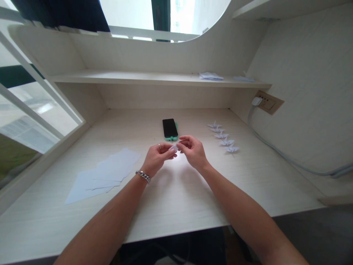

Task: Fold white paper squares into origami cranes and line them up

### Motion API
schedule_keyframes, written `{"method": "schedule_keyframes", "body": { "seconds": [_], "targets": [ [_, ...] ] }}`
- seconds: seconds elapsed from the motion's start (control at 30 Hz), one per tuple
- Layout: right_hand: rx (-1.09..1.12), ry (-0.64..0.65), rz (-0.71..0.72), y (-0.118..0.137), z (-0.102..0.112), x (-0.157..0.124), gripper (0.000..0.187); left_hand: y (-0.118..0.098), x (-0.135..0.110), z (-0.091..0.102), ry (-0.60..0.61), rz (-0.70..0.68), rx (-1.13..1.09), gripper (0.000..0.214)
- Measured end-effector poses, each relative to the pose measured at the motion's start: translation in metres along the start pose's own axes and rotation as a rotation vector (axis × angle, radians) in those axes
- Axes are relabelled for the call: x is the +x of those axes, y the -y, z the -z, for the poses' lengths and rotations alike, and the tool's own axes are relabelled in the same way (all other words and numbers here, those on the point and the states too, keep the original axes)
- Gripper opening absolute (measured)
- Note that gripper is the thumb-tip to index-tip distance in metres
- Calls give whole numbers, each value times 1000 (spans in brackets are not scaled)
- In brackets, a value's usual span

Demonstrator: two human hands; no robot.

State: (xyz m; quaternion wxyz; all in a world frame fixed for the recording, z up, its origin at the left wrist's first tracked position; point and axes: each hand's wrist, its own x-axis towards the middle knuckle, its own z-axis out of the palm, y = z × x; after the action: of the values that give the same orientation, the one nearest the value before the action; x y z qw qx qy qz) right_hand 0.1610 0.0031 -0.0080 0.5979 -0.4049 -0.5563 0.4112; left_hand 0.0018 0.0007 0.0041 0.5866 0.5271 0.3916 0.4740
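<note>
Small paper piece (174,148) pinched above tabletop (187,209) by fingers (167,154) of left hand (154,157) and right hand (195,152), probably for steadiness. Folded birds (227,142) lined up right, loose sheets (111,167) left, apparently keeping shaped from flat.

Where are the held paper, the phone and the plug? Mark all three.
Held paper (174,147): head view, on its white visible surface.
Phone (170,128): head view, on the middle of its dark screen.
Plug (256,101): head view, on its white body.
</note>
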Motion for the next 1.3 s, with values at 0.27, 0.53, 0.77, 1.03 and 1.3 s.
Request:
{"method": "schedule_keyframes", "body": {
  "seconds": [0.27,0.53,0.77,1.03,1.3],
  "targets": [
    [35,-33,7,-1,-1,0,37,-1,-1,3,93,132,-246,28],
    [-182,63,32,4,-2,-5,28,8,4,3,-30,-38,-180,27],
    [-70,82,-4,-1,-4,-4,30,9,5,4,-95,-131,-9,32],
    [40,78,-60,0,-8,-6,28,5,3,1,-134,-165,26,30],
    [-54,36,-22,-2,-6,-5,29,7,4,2,-145,-174,67,33]
  ]
}}
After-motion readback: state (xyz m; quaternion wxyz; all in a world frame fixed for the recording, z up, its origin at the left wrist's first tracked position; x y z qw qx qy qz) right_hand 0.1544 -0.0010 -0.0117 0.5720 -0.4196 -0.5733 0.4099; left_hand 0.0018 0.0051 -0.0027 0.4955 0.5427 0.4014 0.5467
